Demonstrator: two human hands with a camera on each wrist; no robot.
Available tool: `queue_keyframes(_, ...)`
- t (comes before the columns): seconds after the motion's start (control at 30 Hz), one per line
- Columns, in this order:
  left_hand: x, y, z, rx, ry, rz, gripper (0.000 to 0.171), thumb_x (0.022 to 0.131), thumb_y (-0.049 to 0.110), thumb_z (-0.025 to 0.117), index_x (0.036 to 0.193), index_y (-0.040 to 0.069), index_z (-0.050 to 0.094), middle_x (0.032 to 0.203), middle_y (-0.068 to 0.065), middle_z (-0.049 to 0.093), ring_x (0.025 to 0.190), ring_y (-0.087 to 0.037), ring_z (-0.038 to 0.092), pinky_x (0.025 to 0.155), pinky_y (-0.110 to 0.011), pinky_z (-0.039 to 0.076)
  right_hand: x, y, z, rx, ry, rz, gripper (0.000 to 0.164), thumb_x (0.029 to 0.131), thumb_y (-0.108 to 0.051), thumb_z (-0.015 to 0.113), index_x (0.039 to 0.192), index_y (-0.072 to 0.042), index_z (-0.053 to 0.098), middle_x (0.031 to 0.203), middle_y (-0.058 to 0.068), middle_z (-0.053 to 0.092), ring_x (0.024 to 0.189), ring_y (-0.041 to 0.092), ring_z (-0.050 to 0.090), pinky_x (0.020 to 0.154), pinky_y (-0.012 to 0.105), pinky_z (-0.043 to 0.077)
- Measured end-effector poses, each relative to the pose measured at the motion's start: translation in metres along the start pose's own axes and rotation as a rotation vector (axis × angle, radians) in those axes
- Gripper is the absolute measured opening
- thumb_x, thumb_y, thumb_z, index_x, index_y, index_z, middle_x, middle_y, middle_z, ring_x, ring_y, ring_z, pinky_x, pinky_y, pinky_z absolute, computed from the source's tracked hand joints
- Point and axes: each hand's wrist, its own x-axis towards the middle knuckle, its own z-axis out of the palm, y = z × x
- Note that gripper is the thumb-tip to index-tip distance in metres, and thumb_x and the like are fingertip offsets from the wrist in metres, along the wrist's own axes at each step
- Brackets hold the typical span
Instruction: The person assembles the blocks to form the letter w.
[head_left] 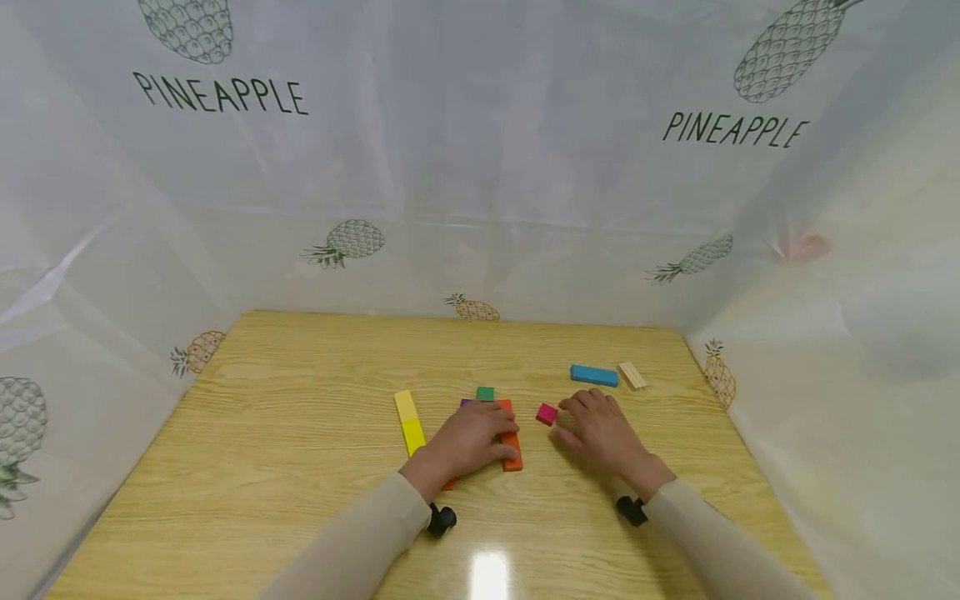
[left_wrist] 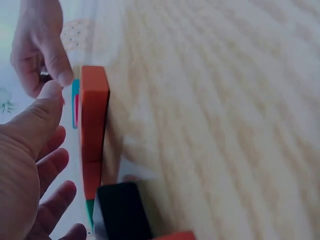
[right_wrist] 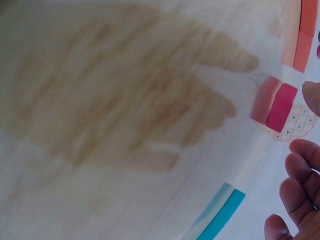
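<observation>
My left hand hovers over several coloured blocks in the head view, its fingers loosely bent across two orange blocks set end to end. Part of a purple block shows behind it, beside a green block. In the left wrist view, the thumb and fingers appear spread apart beside the orange row; contact is unclear. My right hand is just right of a small pink block. The right wrist view shows a gap between that pink block and the thumb, with nothing gripped.
Two yellow blocks form a strip left of my left hand, with a red-orange end peeking out under the wrist. Farther back on the wooden table lie a blue block and a plain wooden piece. A pineapple-print sheet surrounds the table.
</observation>
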Motion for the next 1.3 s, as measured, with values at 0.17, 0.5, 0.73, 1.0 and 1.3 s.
queue_keyframes(0.17,0.000,0.000,0.005,0.040,-0.020,0.002,0.048,0.100,0.051,0.069,0.134,0.019,0.074,0.147,0.002,0.066,0.147,-0.022,0.052,0.127,-0.043,0.035,0.002,-0.002,0.001,-0.014,-0.002,-0.014,0.045,0.097,-0.042,0.076,0.124,-0.006,0.072,0.115,0.008,0.070,0.107,0.030,0.061,0.093,0.051,0.053)
queue_keyframes(0.5,-0.002,-0.004,0.009,0.079,-0.034,0.013,0.052,0.098,0.054,0.068,0.139,0.022,0.072,0.148,0.005,0.065,0.149,-0.021,0.050,0.128,-0.049,0.034,0.005,-0.002,0.003,0.005,-0.004,0.009,0.045,0.096,-0.042,0.077,0.122,-0.006,0.071,0.113,0.008,0.069,0.105,0.031,0.060,0.092,0.052,0.052)
queue_keyframes(0.73,-0.002,-0.005,0.009,0.038,-0.026,0.005,0.051,0.097,0.052,0.069,0.138,0.021,0.073,0.147,0.005,0.065,0.149,-0.021,0.049,0.129,-0.049,0.031,0.012,-0.002,0.006,-0.028,-0.015,0.012,0.044,0.096,-0.043,0.077,0.120,-0.007,0.071,0.114,0.009,0.069,0.107,0.031,0.059,0.090,0.053,0.052)
queue_keyframes(1.0,-0.004,-0.006,0.010,0.042,-0.016,0.015,0.052,0.098,0.053,0.068,0.139,0.021,0.072,0.149,0.005,0.064,0.150,-0.021,0.048,0.129,-0.050,0.030,0.017,-0.005,0.011,-0.048,-0.024,0.009,0.033,0.098,-0.038,0.076,0.109,-0.008,0.071,0.103,0.007,0.068,0.098,0.029,0.059,0.083,0.051,0.051)
queue_keyframes(1.3,-0.004,-0.006,0.013,0.046,-0.018,-0.001,0.052,0.101,0.054,0.064,0.142,0.023,0.070,0.152,0.007,0.061,0.153,-0.019,0.045,0.131,-0.047,0.026,0.015,-0.007,0.011,-0.035,-0.028,0.029,0.030,0.097,-0.035,0.077,0.108,-0.008,0.072,0.102,0.006,0.069,0.097,0.028,0.060,0.083,0.051,0.052)
